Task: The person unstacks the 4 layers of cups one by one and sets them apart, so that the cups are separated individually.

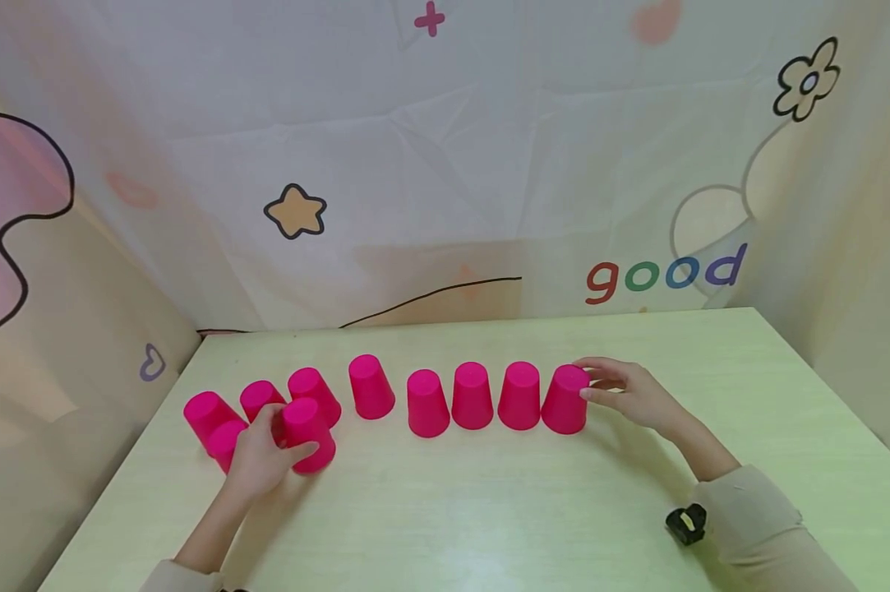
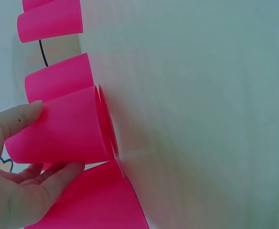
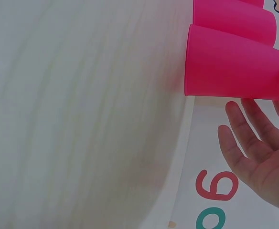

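Several pink cups stand upside down on the table. My left hand (image 1: 260, 460) grips one pink cup (image 2: 63, 129) at the left, thumb along one side and fingers on the other. In the left wrist view a second pink rim shows right beside this cup's rim. At the right end of the row, my right hand (image 1: 633, 399) reaches to the last pink cup (image 1: 565, 403). Its thumb and forefinger are at the cup's upper right edge, while the other fingers (image 3: 240, 124) lie loosely spread beside it.
Behind and left of my left hand are several more cups, among them a pink cup (image 1: 209, 415) at the far left. A single cup (image 1: 371, 388) stands mid-table, left of the right-hand row. A printed cloth (image 1: 459, 164) hangs behind the pale table (image 1: 474, 518).
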The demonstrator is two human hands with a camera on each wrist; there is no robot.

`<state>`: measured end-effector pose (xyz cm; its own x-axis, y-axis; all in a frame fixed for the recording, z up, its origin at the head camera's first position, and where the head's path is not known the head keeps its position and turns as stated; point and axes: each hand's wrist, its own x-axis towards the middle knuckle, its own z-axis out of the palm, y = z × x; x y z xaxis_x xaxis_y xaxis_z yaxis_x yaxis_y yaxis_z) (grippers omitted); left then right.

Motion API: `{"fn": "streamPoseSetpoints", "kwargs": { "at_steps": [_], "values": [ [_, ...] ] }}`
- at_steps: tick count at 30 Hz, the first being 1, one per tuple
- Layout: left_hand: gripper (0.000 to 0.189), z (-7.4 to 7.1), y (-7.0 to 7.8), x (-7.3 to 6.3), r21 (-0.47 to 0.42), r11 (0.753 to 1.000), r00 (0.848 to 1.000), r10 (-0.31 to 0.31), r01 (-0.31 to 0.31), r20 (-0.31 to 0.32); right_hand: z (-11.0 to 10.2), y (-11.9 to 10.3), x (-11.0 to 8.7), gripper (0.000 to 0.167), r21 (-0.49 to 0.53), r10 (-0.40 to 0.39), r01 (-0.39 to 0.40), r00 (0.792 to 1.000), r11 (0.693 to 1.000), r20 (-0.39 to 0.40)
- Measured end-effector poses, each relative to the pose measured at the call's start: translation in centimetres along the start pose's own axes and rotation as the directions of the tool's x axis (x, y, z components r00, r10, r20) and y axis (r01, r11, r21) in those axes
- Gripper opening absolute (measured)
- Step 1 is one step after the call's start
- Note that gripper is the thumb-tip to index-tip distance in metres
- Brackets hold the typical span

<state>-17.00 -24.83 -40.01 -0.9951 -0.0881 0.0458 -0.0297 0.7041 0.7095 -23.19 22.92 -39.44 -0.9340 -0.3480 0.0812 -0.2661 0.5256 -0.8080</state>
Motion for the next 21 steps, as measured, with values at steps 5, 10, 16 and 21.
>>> {"fn": "streamPoseSetpoints", "kwargs": {
  "at_steps": [5, 10, 16, 21],
  "values": [
    [0.072, -0.3, 0.5, -0.3, 0.026, 1.0, 1.0, 0.012, -0.012, -0.008, 0.0, 0.2, 0.1, 0.046, 0.003, -0.002, 0.002, 1.0, 1.0, -0.001],
    [0.072, -1.0, 1.7, -0.7, 0.017, 0.998, 0.997, 0.061, -0.061, -0.039, 0.0, 0.3, 0.1, 0.046, 0.001, -0.009, 0.009, 1.0, 1.0, -0.004],
    [0.067, -1.4, 3.1, -0.9, -0.044, 0.994, 0.992, 0.096, -0.1, -0.081, 0.1, 0.3, 0.2, 0.046, 0.004, -0.012, 0.012, 1.0, 1.0, -0.003],
    [0.065, -1.1, 4.0, -1.1, -0.093, 0.987, 0.985, 0.116, -0.129, -0.129, 0.1, 0.3, 0.1, 0.046, 0.005, -0.007, 0.007, 1.0, 1.0, -0.002]
  ]
}}
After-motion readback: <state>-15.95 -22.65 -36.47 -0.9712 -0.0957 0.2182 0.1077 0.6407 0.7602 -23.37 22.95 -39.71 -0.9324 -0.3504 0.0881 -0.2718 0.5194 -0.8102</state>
